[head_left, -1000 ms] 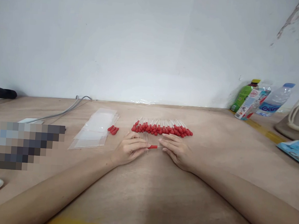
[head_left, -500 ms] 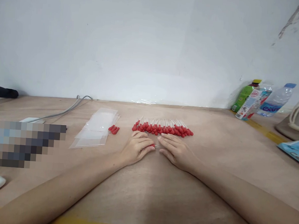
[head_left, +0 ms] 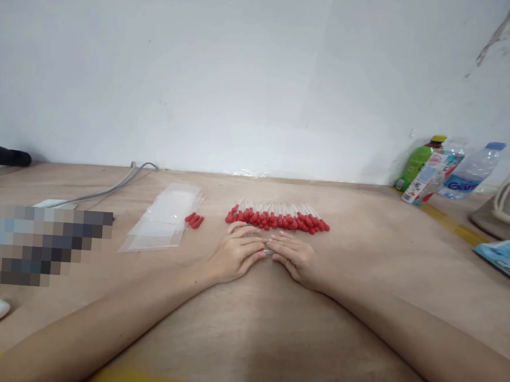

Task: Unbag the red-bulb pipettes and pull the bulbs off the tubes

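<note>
Pinching clear tube point(head_left: 269, 251) w/ L hand point(head_left: 235, 251) & R hand point(head_left: 297, 257).

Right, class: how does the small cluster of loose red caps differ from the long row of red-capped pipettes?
The cluster of loose caps holds only a few; the row of pipettes holds dozens. The cluster shows no tubes; the row's caps carry pale tubes pointing at the wall. The cluster lies beside the clear bags; the row lies just beyond the left hand and right hand. Both are red, on the wooden table.
</note>
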Demonstrator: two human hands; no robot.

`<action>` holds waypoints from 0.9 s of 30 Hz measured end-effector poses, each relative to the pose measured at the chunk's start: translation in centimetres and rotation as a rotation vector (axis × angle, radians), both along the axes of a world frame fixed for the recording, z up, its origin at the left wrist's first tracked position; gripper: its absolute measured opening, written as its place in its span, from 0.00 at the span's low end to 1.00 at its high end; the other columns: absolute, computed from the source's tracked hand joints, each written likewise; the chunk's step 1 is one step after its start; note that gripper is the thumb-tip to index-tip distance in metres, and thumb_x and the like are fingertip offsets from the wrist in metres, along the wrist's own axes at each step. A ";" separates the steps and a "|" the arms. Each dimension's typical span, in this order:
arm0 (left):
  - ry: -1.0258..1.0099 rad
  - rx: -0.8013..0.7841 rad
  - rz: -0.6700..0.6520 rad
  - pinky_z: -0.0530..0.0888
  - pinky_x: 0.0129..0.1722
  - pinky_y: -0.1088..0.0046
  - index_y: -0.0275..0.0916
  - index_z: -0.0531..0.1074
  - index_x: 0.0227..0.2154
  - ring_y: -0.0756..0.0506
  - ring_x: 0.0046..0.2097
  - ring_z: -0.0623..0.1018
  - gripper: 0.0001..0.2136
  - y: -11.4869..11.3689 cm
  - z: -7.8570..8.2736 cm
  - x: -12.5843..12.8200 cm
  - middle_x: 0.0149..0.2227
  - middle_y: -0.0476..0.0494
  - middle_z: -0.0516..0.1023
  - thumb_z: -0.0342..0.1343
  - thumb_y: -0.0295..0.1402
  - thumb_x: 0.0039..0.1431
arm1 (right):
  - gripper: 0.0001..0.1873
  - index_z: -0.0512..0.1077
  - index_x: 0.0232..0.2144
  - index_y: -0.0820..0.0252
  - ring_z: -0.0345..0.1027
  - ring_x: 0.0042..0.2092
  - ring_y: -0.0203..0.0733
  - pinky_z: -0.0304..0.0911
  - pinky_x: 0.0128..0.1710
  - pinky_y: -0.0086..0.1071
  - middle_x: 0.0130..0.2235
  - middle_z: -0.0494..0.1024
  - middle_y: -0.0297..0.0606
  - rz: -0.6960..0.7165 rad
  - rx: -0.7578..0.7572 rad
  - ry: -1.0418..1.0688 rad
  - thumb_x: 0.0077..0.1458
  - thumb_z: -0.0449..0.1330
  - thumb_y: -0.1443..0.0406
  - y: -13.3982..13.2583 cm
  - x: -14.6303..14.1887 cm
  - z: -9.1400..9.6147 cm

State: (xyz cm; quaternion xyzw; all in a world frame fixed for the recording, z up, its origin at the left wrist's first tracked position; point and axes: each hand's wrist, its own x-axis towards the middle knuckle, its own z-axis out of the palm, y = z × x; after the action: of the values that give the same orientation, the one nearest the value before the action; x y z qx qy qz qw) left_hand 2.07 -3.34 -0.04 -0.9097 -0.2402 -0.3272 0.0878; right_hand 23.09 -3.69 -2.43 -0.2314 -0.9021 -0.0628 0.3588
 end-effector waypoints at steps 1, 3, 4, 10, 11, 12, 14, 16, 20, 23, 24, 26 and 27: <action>0.015 0.002 0.001 0.60 0.51 0.62 0.40 0.72 0.34 0.45 0.47 0.71 0.07 -0.1 0.1 0.0 0.40 0.48 0.77 0.50 0.33 0.58 | 0.15 0.67 0.47 0.65 0.65 0.50 0.41 0.59 0.54 0.42 0.47 0.73 0.46 0.012 0.002 -0.007 0.58 0.50 0.68 0.0 0.0 0.0; 0.045 0.007 0.004 0.58 0.52 0.60 0.40 0.72 0.34 0.45 0.49 0.70 0.07 -0.3 0.3 -0.1 0.42 0.48 0.77 0.49 0.32 0.59 | 0.15 0.67 0.46 0.65 0.64 0.51 0.41 0.59 0.54 0.42 0.47 0.72 0.46 0.025 0.019 -0.018 0.58 0.50 0.69 -0.1 0.1 0.1; 0.062 0.010 0.004 0.57 0.53 0.60 0.40 0.72 0.34 0.45 0.49 0.70 0.07 -0.4 0.4 -0.2 0.42 0.48 0.77 0.48 0.32 0.59 | 0.15 0.66 0.46 0.65 0.64 0.51 0.41 0.60 0.54 0.42 0.47 0.72 0.46 0.030 0.036 -0.024 0.58 0.50 0.69 -0.1 0.1 0.1; 0.121 0.015 0.003 0.56 0.54 0.59 0.40 0.72 0.35 0.44 0.52 0.68 0.08 -0.8 0.6 -0.6 0.44 0.48 0.76 0.48 0.32 0.60 | 0.14 0.67 0.45 0.67 0.64 0.51 0.42 0.61 0.53 0.40 0.45 0.74 0.47 0.032 0.162 -0.040 0.57 0.51 0.70 -0.6 0.2 0.3; 0.123 0.016 0.001 0.56 0.54 0.60 0.40 0.72 0.35 0.44 0.52 0.68 0.08 -0.9 0.6 -0.7 0.44 0.48 0.76 0.48 0.32 0.60 | 0.14 0.67 0.45 0.67 0.64 0.51 0.42 0.61 0.53 0.40 0.45 0.74 0.47 0.031 0.174 -0.045 0.56 0.51 0.70 -0.7 0.2 0.4; 0.125 0.017 0.000 0.55 0.55 0.60 0.40 0.72 0.35 0.44 0.52 0.68 0.08 -0.9 0.6 -0.7 0.44 0.49 0.76 0.48 0.32 0.59 | 0.14 0.68 0.45 0.68 0.64 0.51 0.42 0.61 0.53 0.40 0.44 0.74 0.47 0.030 0.181 -0.051 0.56 0.52 0.70 -0.8 0.2 0.5; 0.130 0.016 -0.002 0.55 0.55 0.60 0.40 0.72 0.34 0.44 0.52 0.68 0.08 -1.0 0.6 -0.8 0.43 0.49 0.76 0.48 0.32 0.59 | 0.14 0.67 0.45 0.68 0.64 0.51 0.42 0.61 0.54 0.40 0.45 0.74 0.48 0.031 0.188 -0.061 0.56 0.52 0.70 -0.9 0.3 0.6; 0.134 0.015 -0.001 0.54 0.55 0.59 0.40 0.72 0.33 0.44 0.52 0.69 0.08 -1.0 0.6 -0.9 0.43 0.48 0.77 0.48 0.32 0.59 | 0.15 0.67 0.46 0.68 0.63 0.52 0.42 0.60 0.54 0.41 0.45 0.74 0.47 0.036 0.199 -0.057 0.56 0.52 0.71 -0.9 0.4 0.5; 0.131 0.022 -0.012 0.55 0.55 0.59 0.40 0.72 0.34 0.45 0.52 0.69 0.08 -1.1 0.7 -1.0 0.41 0.47 0.77 0.48 0.32 0.59 | 0.16 0.66 0.47 0.67 0.62 0.53 0.42 0.60 0.54 0.42 0.45 0.74 0.46 0.060 0.206 -0.034 0.55 0.52 0.72 -0.9 0.7 0.4; 0.123 0.050 -0.042 0.55 0.55 0.60 0.39 0.72 0.33 0.45 0.52 0.69 0.07 -1.2 0.7 -0.9 0.41 0.47 0.78 0.49 0.31 0.59 | 0.17 0.65 0.48 0.67 0.62 0.53 0.42 0.59 0.55 0.42 0.45 0.74 0.46 0.080 0.194 -0.020 0.54 0.53 0.73 -1.1 0.8 0.4; 0.120 0.061 -0.054 0.55 0.55 0.60 0.39 0.71 0.32 0.45 0.51 0.70 0.07 -1.2 0.8 -0.9 0.40 0.47 0.78 0.49 0.31 0.59 | 0.18 0.64 0.49 0.66 0.61 0.53 0.42 0.59 0.55 0.42 0.46 0.74 0.46 0.085 0.188 -0.017 0.54 0.53 0.73 -1.2 0.9 0.4; 0.116 0.082 -0.068 0.55 0.55 0.60 0.39 0.71 0.31 0.45 0.51 0.70 0.07 -1.3 0.8 -0.8 0.40 0.46 0.78 0.49 0.31 0.59 | 0.19 0.63 0.51 0.64 0.61 0.54 0.41 0.59 0.55 0.42 0.47 0.73 0.45 0.093 0.174 -0.018 0.55 0.52 0.72 -1.3 0.9 0.5; 0.117 0.089 -0.072 0.55 0.55 0.60 0.39 0.71 0.31 0.45 0.51 0.71 0.07 -1.3 0.8 -0.8 0.39 0.46 0.78 0.49 0.31 0.59 | 0.20 0.62 0.51 0.64 0.61 0.54 0.41 0.59 0.55 0.42 0.47 0.72 0.45 0.097 0.166 -0.023 0.55 0.52 0.72 -1.3 1.0 0.4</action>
State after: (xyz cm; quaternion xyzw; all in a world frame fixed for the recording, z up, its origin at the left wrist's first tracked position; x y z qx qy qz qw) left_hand 1.26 -4.65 0.74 -0.9306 -0.1869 -0.2866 0.1303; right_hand 24.09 -5.02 -1.99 -0.1564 -0.9080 -0.1226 0.3688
